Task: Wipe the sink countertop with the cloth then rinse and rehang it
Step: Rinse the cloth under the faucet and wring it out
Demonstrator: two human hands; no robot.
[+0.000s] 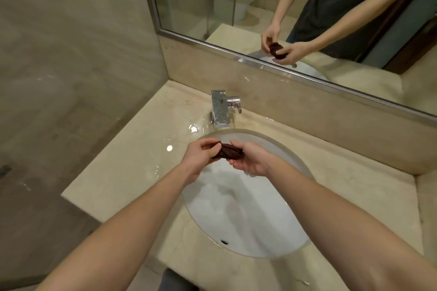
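Both hands meet over the far half of the white oval undermount sink basin (236, 215), which is set into the beige polished-stone tabletop (123, 172). Between them is a dark brown cloth, wrung into a small twisted bundle (229, 153). The left hand (201, 158) is curled around the cloth's left end, fingers wrapped over the top and thumb underneath. The right hand (250, 160) grips the right end, thumb laid across the top of the bundle and fingers cupped below it. The cloth is held in the air above the basin, clear of the porcelain, a little in front of the square chrome faucet with a side lever (223, 108) that stands at the back edge of the tabletop, just behind the basin rim.

Patches of water glisten on the tabletop left of the faucet and along the basin's far-left rim. Part of a metal drain fitting (249, 174) peeks out beneath the right hand, and a small dark overflow hole (224, 241) sits on the near wall of the basin. Whether water is running from the spout is hard to tell from this angle.

Above the low stone backsplash, a metal-framed wall mirror (307, 73) reflects the two hands with the cloth and a white toilet.
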